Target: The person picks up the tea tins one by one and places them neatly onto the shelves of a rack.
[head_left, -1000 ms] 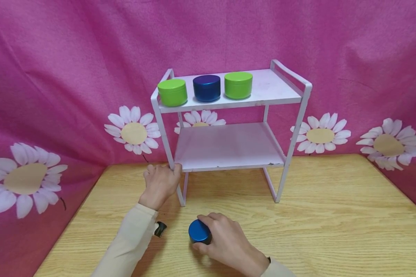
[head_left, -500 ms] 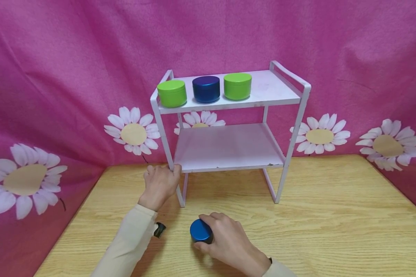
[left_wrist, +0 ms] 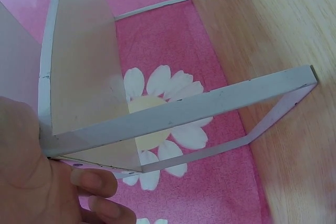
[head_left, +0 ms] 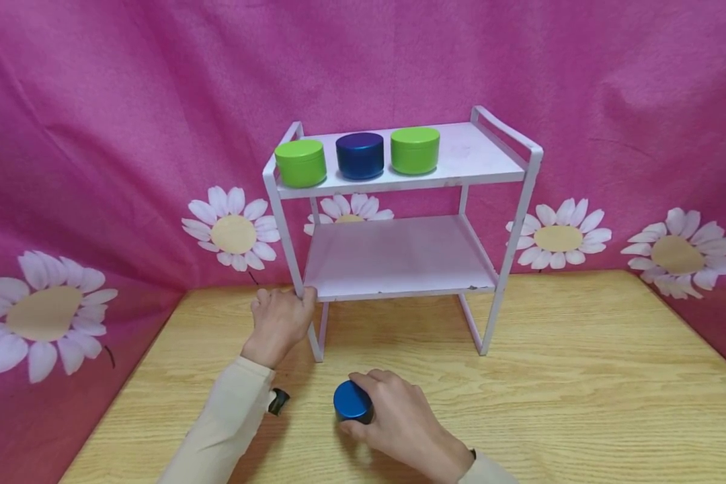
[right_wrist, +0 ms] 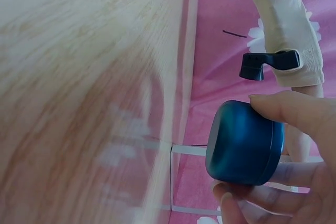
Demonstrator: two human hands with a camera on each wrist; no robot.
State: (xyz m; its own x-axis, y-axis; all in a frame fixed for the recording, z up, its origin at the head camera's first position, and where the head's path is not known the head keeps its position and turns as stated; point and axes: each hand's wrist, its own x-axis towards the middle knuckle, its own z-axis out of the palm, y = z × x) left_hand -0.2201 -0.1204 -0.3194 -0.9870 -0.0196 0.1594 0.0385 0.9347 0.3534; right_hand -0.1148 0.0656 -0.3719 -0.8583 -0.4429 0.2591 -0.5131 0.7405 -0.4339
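My right hand (head_left: 399, 417) grips a round blue tin (head_left: 352, 400) by its sides, low in front of the rack. In the right wrist view the thumb and fingers curl round the blue tin (right_wrist: 244, 142), and its base shows apart from the table. My left hand (head_left: 279, 323) holds the front left post of a white two-tier rack (head_left: 399, 292) at the lower shelf's corner. The left wrist view shows the thumb side and curled fingers (left_wrist: 97, 182) at that corner. On the top shelf stand a green tin (head_left: 301, 163), a dark blue tin (head_left: 360, 156) and another green tin (head_left: 415, 150).
The rack stands on a wood-grain table (head_left: 581, 376). Behind it hangs a pink curtain (head_left: 387, 60) with white flowers, which also runs along both sides. A black camera mount (head_left: 278, 401) sticks out from the left wrist.
My right hand has shifted very slightly to the right with the blue tin. The left hand keeps its hold on the rack, and the tins on the shelf stand as before.
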